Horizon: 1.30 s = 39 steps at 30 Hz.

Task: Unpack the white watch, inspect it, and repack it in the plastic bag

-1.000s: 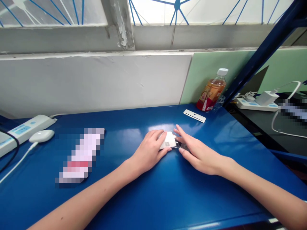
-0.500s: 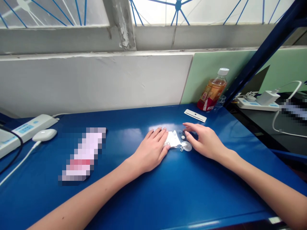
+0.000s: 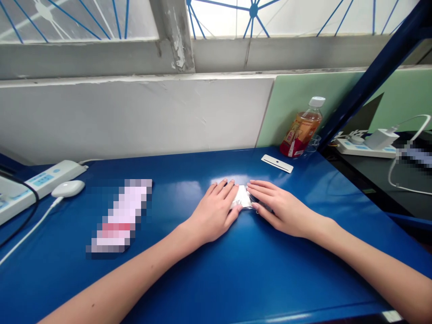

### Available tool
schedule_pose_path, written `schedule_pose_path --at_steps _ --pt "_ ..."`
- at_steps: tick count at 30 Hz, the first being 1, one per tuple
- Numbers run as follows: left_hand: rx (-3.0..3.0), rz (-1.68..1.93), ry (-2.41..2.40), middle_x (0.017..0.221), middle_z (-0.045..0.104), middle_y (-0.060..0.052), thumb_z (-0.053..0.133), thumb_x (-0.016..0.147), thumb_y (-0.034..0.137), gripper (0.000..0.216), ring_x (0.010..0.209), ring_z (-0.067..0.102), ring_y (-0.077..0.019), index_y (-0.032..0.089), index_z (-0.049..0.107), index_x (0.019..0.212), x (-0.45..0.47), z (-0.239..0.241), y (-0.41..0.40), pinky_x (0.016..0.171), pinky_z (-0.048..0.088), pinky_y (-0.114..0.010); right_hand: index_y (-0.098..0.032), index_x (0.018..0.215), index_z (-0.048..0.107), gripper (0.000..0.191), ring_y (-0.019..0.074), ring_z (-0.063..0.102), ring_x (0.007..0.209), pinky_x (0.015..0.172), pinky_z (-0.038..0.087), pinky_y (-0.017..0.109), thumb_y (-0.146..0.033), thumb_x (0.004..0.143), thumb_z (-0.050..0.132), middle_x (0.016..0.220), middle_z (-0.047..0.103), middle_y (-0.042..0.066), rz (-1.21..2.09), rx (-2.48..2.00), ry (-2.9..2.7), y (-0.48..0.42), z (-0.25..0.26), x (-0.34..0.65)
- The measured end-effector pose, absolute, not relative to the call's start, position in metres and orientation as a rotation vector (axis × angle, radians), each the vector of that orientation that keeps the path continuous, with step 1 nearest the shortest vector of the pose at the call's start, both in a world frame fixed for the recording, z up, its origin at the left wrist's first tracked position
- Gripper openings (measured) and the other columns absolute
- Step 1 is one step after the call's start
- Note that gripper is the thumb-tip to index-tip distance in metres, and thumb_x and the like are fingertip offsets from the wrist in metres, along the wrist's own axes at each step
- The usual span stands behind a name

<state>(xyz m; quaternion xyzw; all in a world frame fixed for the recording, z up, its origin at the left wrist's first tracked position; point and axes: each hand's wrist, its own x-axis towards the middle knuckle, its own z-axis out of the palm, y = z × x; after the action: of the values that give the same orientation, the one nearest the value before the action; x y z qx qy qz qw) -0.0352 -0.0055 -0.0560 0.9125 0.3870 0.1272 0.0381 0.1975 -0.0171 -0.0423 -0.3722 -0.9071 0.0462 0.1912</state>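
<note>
Right hand [image 3: 283, 208] back over the clear end of the packet [image 3: 243, 198]

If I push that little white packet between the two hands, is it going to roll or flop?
The packet probably won't roll, since it lies flat. It might slide easily, because the blue table looks smooth and glossy. Its see-through edge looks thin and crinkly, so that bit may flop.

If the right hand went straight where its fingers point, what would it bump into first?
The small white packet, right in front of the right hand; they may already touch, hard to tell. The left hand covers its far side.
</note>
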Motion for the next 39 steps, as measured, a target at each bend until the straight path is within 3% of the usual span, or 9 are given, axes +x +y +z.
schedule_pose_path --at_steps 10,20,33,39 --pt "2.835 0.307 1.22 0.153 0.041 -0.017 0.03 0.104 0.044 0.055 0.143 0.034 -0.0323 0.01 0.04 0.146 -0.034 -0.056 -0.006 0.116 0.027 -0.049 0.003 0.129 0.058 0.042 0.0363 0.054 0.128 0.106 0.049 0.051 -0.018 0.1 0.035 0.13 0.062 0.025 -0.161 -1.016 -2.626 -0.022 -0.047 0.191" --pt "2.827 0.284 1.205 0.154 0.039 -0.017 0.029 0.105 0.043 0.054 0.144 0.032 -0.0338 0.009 0.038 0.147 -0.034 -0.054 -0.007 0.116 0.026 -0.05 0.006 0.136 0.051 0.056 0.0389 0.046 0.135 0.11 0.045 0.051 -0.037 0.1 0.043 0.139 0.054 0.028 -0.13 -1.065 -2.649 -0.028 -0.049 0.188" --pt "2.78 0.281 1.185 0.152 0.041 -0.019 0.035 0.103 0.041 0.054 0.143 0.034 -0.0345 0.009 0.038 0.146 -0.033 -0.051 -0.006 0.115 0.027 -0.052 0.004 0.136 0.052 0.055 0.0383 0.044 0.137 0.11 0.044 0.052 -0.038 0.099 0.046 0.14 0.053 0.027 -0.128 -1.028 -2.655 -0.026 -0.05 0.186" --pt "2.74 0.321 1.156 0.15 0.043 -0.02 0.041 0.1 0.045 0.057 0.143 0.034 -0.0347 0.009 0.04 0.145 -0.035 -0.049 -0.004 0.116 0.028 -0.051 -0.004 0.132 0.058 0.043 0.0339 0.048 0.135 0.109 0.046 0.05 -0.029 0.1 0.044 0.136 0.06 0.021 0.056 -1.051 -2.541 -0.017 -0.051 0.192"
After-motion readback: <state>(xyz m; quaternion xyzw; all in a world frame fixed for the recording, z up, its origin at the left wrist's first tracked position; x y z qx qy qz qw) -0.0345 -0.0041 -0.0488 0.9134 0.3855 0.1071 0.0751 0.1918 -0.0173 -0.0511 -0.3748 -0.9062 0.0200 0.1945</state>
